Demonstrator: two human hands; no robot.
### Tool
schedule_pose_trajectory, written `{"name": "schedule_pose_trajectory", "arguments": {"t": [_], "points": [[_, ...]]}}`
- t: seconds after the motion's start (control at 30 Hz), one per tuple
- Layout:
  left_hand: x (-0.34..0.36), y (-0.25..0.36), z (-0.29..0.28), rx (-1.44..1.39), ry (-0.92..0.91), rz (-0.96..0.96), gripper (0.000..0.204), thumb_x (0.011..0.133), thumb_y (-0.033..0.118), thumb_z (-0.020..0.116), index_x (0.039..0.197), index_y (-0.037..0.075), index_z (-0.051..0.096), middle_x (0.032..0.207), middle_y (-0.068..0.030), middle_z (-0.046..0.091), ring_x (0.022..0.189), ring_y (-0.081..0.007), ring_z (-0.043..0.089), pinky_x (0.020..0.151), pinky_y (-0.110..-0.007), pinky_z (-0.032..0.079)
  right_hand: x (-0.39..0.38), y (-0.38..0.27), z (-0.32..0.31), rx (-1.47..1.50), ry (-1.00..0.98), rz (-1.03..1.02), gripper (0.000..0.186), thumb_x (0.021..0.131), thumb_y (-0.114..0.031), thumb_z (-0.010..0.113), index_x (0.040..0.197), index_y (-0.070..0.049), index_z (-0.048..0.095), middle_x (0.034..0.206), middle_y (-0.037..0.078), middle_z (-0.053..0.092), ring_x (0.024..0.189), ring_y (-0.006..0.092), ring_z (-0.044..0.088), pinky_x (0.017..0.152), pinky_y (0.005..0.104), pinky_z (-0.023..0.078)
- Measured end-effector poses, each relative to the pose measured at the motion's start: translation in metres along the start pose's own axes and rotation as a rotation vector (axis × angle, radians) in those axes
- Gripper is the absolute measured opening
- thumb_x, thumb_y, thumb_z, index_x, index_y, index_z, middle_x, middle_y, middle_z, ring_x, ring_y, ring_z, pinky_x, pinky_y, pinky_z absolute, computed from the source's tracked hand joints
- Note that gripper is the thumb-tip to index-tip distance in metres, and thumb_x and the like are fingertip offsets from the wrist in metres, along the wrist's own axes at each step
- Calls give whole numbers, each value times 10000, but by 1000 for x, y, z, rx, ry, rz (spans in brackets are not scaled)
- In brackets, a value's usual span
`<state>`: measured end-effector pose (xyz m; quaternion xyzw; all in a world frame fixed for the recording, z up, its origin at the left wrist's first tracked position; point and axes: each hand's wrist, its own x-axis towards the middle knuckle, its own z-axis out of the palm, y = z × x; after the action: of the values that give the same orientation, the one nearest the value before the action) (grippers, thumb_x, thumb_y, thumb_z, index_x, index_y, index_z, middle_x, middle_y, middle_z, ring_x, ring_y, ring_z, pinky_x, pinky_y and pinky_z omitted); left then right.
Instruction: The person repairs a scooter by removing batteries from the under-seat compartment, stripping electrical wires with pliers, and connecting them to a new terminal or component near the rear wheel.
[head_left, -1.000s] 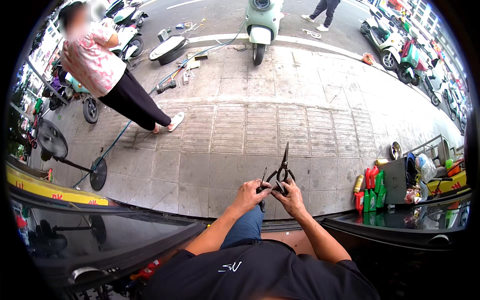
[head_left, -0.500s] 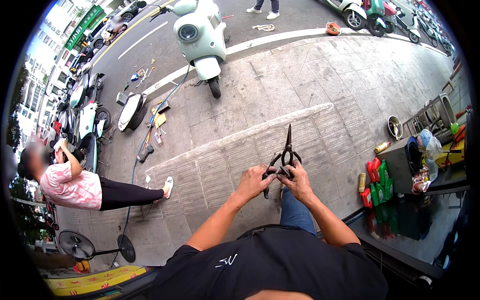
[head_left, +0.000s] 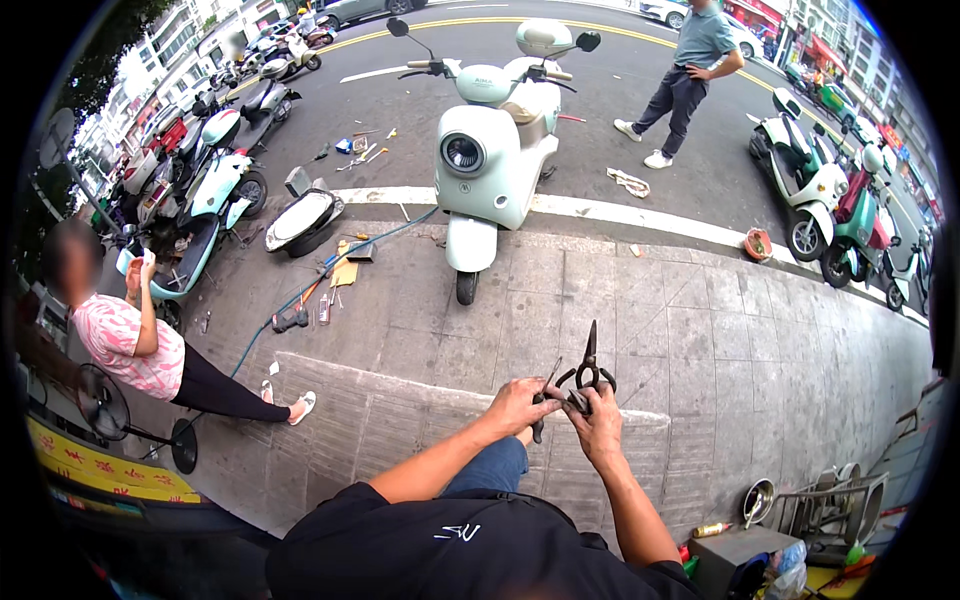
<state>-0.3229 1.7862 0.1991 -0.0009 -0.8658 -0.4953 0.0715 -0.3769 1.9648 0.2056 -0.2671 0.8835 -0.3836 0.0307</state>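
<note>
Both of my hands are close together in front of me, above the pavement. My right hand (head_left: 598, 425) is closed around black scissors (head_left: 591, 345) with loop handles, their pointed blades up and away from me. Closed beside it, my left hand (head_left: 515, 406) grips a slim tool with a dark handle (head_left: 538, 432); its thin tip points upward, and its exact kind is unclear. Between the hands the fingers meet around another small dark piece, partly hidden. Beyond them stands a pale mint scooter (head_left: 490, 160), its front wheel on the pavement toward me.
To the left stands a person in a pink-and-white shirt (head_left: 130, 330), near a standing fan (head_left: 105, 402). A hose (head_left: 290, 302), a power tool (head_left: 290, 321) and a scooter seat (head_left: 303, 220) lie around the kerb. Another person (head_left: 690, 85) stands on the road. Parked scooters (head_left: 805, 185) are at right.
My view has lifted and turned, bringing the whole mint scooter and the standing person on the road into sight. The bottles at right have mostly left view. Both hands keep their tools.
</note>
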Motion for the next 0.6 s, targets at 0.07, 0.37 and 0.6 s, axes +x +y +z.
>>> {"name": "schedule_pose_trajectory", "arguments": {"t": [0.07,0.37,0.6], "points": [[54,-26,8,-99,-41,-65,262,783,282,654,936,71,678,855,-157,648,831,-320,623,747,-379,482,50,30,-2,-13,-10,-25,311,754,-244,731,975,-65,604,1060,145,539,910,340,578,729,424,480],[337,-18,-6,-41,-76,65,298,733,271,613,873,8,617,819,-160,623,784,-317,605,718,-394,470,279,122,-101,411,56,220,220,873,-192,632,983,-2,630,967,81,538,831,200,560,675,313,473],[540,-165,15,148,102,-240,300,702,305,622,793,20,602,715,-177,612,696,-321,618,626,-406,467,442,303,-127,619,14,673,264,899,-302,589,931,-43,628,631,-14,511,540,78,455,493,232,358]]}}
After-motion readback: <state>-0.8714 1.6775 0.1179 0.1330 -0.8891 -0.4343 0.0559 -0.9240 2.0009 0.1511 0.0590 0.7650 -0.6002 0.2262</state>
